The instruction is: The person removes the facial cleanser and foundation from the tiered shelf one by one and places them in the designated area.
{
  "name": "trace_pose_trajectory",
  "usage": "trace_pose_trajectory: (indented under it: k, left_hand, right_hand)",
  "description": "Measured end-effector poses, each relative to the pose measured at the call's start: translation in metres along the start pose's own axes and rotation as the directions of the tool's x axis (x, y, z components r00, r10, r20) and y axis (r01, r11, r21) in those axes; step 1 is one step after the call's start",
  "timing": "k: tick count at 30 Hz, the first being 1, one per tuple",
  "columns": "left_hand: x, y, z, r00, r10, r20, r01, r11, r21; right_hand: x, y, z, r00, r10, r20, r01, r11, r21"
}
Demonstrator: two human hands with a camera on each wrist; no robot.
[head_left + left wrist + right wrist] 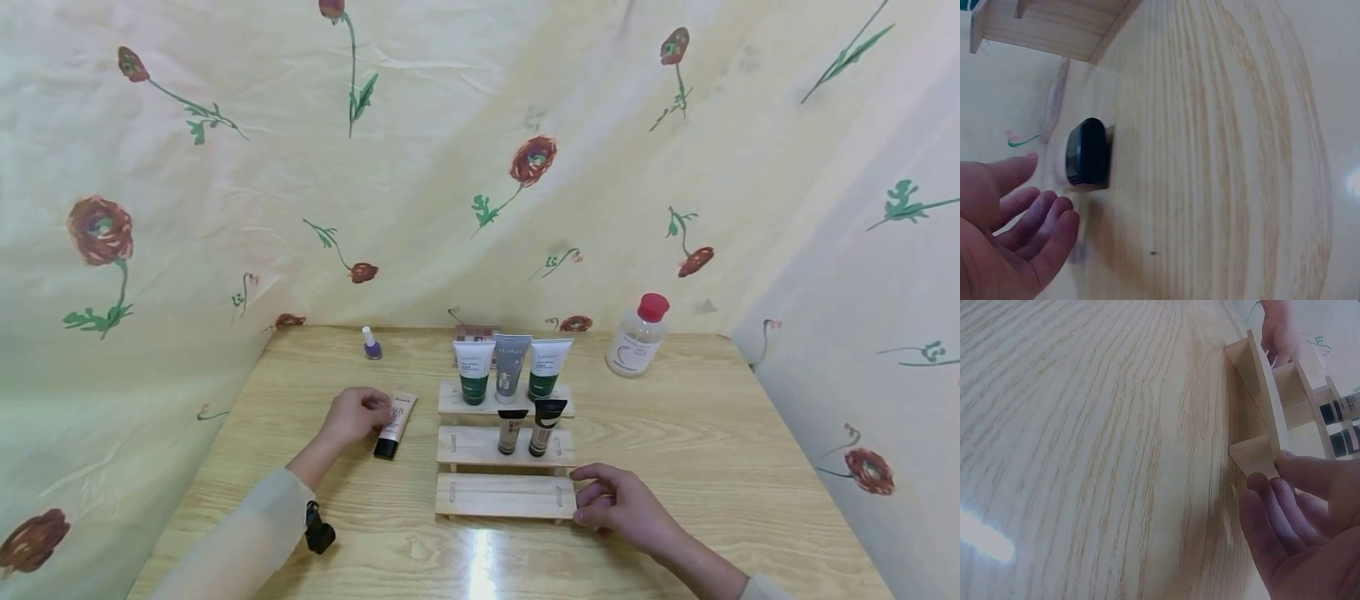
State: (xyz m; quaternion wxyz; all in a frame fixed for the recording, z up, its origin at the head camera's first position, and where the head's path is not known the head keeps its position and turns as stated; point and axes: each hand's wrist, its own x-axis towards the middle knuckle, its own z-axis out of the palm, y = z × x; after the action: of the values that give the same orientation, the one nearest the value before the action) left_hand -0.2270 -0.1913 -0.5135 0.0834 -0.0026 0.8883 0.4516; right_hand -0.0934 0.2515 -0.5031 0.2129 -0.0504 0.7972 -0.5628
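Observation:
My left hand is beside a pink cosmetic tube lying on the table, fingertips at its left edge. In the left wrist view, the fingers are loosely bent next to the tube's black cap, not wrapped around it. At the right end of a three-tier wooden stand, my right hand has its fingertips against the lowest step. The right wrist view shows a fingertip at the board's end and the other fingers loosely bent by its leg.
Two white-and-green tubes and a grey tube stand on the top tier. Two small black-topped tubes occupy the middle one. Behind are purple nail polish, a flat box and a red-capped bottle. Floral cloth borders the table.

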Motion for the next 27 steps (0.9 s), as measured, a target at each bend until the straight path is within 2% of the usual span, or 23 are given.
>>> trace_pose_trajectory:
  k: [3, 6, 10, 14, 16, 20, 23, 27]
  left_hand:
    - [-0.006, 0.006, -0.003, 0.997, 0.066, -0.037, -0.066, 0.998, -0.001]
    - [-0.014, 0.018, -0.003, 0.984, 0.158, -0.086, -0.161, 0.986, -0.034]
    - [-0.030, 0.039, 0.004, 0.948, 0.291, -0.129, -0.304, 0.948, -0.091]
    - [-0.046, 0.064, 0.015, 0.910, 0.403, -0.097, -0.412, 0.903, -0.122]
    - [-0.053, 0.076, 0.022, 0.897, 0.438, -0.058, -0.441, 0.886, -0.139]
    - [-0.058, 0.089, 0.039, 0.869, 0.494, 0.026, -0.481, 0.857, -0.185]
    - [-0.062, 0.098, 0.052, 0.863, 0.499, 0.080, -0.473, 0.854, -0.218]
    - [-0.066, 0.109, 0.066, 0.859, 0.498, 0.123, -0.459, 0.854, -0.246]
  right_hand:
    - [-0.001, 0.000, 0.000, 1.000, 0.003, 0.006, -0.003, 1.000, 0.011]
    - [-0.002, -0.001, 0.001, 1.000, 0.010, 0.010, -0.011, 1.000, 0.022]
    - [-0.003, -0.003, 0.001, 1.000, 0.019, 0.013, -0.020, 0.999, 0.032]
    - [-0.003, -0.005, 0.002, 1.000, 0.022, 0.014, -0.022, 0.999, 0.037]
    - [-0.004, -0.006, 0.002, 1.000, 0.020, 0.015, -0.021, 0.999, 0.037]
    - [-0.004, -0.007, 0.003, 1.000, 0.013, 0.016, -0.013, 0.999, 0.036]
    - [-0.004, -0.007, 0.003, 1.000, 0.012, 0.014, -0.012, 0.999, 0.037]
    - [-0.005, -0.006, 0.003, 1.000, 0.018, 0.009, -0.018, 0.999, 0.039]
